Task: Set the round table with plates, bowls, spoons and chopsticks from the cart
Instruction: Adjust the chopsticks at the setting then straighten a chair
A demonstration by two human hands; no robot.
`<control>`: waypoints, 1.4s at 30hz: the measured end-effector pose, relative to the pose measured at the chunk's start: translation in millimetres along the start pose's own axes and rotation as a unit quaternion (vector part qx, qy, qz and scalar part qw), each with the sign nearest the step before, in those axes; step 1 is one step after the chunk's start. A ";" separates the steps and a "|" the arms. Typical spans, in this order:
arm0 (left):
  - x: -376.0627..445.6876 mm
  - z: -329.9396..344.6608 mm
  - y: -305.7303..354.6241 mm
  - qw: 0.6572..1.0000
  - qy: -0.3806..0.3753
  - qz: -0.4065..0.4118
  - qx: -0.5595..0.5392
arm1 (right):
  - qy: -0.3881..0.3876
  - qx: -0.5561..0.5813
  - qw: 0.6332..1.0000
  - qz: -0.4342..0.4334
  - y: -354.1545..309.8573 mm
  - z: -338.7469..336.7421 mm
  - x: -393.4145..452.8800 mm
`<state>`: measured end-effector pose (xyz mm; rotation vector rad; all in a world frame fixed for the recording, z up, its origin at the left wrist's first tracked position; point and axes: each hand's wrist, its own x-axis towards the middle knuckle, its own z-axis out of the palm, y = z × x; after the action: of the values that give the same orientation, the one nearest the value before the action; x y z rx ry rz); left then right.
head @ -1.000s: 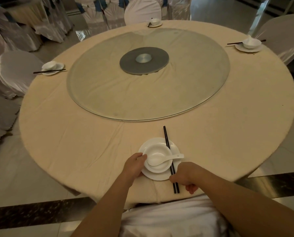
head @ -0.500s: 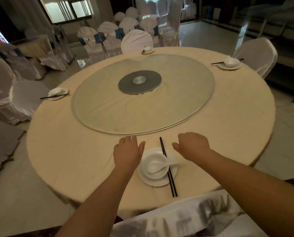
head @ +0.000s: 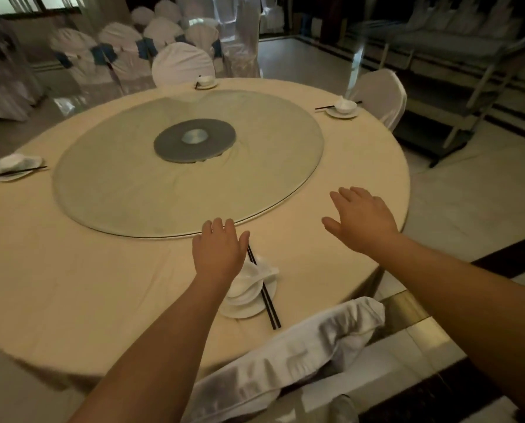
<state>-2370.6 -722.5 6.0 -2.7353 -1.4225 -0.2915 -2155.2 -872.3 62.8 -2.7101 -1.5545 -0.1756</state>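
Here four place settings on the table [head: 72, 285], nearest plate [head: 243, 309] partly under the left hand [head: 220, 251], chopsticks [head: 264, 291] beside, both hands flat and empty, right hand [head: 362, 221] apart.

We see a round cream-clothed worktop [head: 102, 285] carrying a glass turntable [head: 133, 190] and four white place settings with black chopsticks [head: 262, 290].

A white plate [head: 243, 309] is lying at the near edge of the round, cream-clothed surface [head: 72, 285], carrying a white bowl [head: 244, 288] with a white spoon [head: 262, 271] resting in it. Black chopsticks [head: 269, 303] are lying side by side along the plate's right edge. Three more white settings are sitting at the far edge [head: 206, 81], the right [head: 343, 107] and the left [head: 14, 167], each with dark chopsticks.
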 end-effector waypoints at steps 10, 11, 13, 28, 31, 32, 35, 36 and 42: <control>52.1 5.1 110.8 0.999 -0.021 0.031 0.017 | 0.006 0.042 0.999 0.022 96.8 20.2 12.6; 58.8 5.9 128.0 0.999 -0.024 0.030 0.019 | 0.006 0.044 0.999 0.022 114.1 20.9 16.9; 72.8 5.8 163.4 0.999 -0.024 0.026 0.015 | 0.006 0.049 0.998 0.026 151.2 20.4 25.6; 168.1 48.8 409.1 0.993 -0.050 0.108 -0.014 | 0.017 0.069 0.986 0.148 383.6 37.4 67.4; 203.5 66.0 441.2 0.992 -0.052 0.116 -0.004 | 0.000 0.065 0.986 0.155 413.3 50.6 89.5; 217.7 71.8 452.3 0.992 -0.050 0.118 -0.006 | -0.006 0.063 0.986 0.154 423.4 53.7 99.4; 265.9 85.6 487.7 0.992 -0.044 0.115 -0.033 | -0.011 0.054 0.988 0.144 455.6 57.3 141.0; 282.4 89.3 498.5 0.992 -0.044 0.113 -0.039 | -0.010 0.053 0.988 0.145 466.0 55.8 157.6; 375.1 92.9 548.4 0.992 -0.030 0.109 -0.063 | 0.003 0.041 0.987 0.156 518.5 46.1 248.6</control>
<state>-1699.7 -724.7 10.6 -2.9918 -1.1397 -0.3017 -1580.2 -918.1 66.1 -2.8353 -1.0865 -0.1117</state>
